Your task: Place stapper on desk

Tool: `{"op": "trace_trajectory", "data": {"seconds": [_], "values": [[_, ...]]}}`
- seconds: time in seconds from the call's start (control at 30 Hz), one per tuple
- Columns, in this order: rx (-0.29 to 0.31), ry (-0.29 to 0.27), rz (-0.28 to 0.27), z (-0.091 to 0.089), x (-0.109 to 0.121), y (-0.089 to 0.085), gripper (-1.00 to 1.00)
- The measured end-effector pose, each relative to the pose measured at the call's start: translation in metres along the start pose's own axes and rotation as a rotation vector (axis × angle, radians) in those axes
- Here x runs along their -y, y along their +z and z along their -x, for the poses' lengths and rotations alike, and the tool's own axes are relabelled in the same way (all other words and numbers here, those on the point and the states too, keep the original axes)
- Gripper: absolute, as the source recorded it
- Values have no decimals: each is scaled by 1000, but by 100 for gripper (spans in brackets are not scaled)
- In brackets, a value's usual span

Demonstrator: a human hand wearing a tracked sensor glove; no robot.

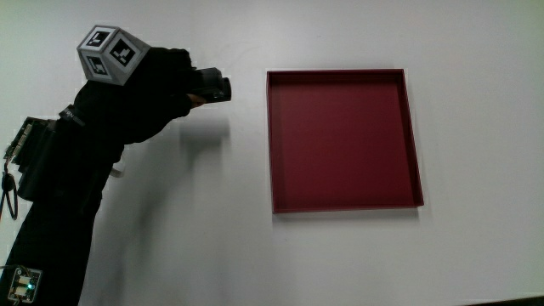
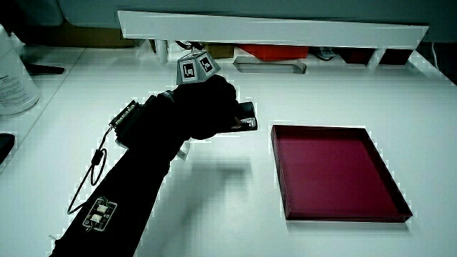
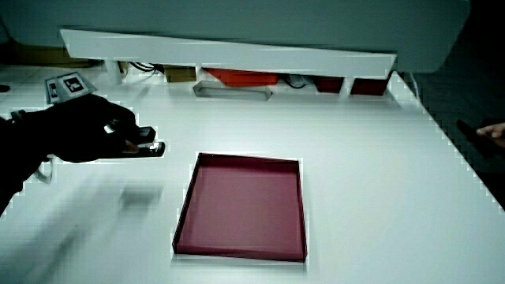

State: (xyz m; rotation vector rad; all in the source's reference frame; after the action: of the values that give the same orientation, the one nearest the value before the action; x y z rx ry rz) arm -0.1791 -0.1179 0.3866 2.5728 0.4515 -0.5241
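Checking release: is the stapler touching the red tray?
Apart. Main view shows bare table between the stapler, held in the hand, and the red tray.

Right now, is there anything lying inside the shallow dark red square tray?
No: in the main view the shallow dark red square tray shows only its bare floor, and the small black stapler is in the hand's grip beside it.

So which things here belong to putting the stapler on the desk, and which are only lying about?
Belonging to the job:
- stapler, held above the desk
- hand, fingers closed on the stapler
- desk

Only lying about:
- red tray, empty, beside the hand
- white bottle at the desk's edge
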Motion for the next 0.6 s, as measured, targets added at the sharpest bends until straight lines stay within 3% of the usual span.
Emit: {"op": "trace_trajectory", "data": {"seconds": [0.23,0.6], "values": [[12,118,51,31,-6,-18,0],[21,182,93,55,-14,-37,0]]}}
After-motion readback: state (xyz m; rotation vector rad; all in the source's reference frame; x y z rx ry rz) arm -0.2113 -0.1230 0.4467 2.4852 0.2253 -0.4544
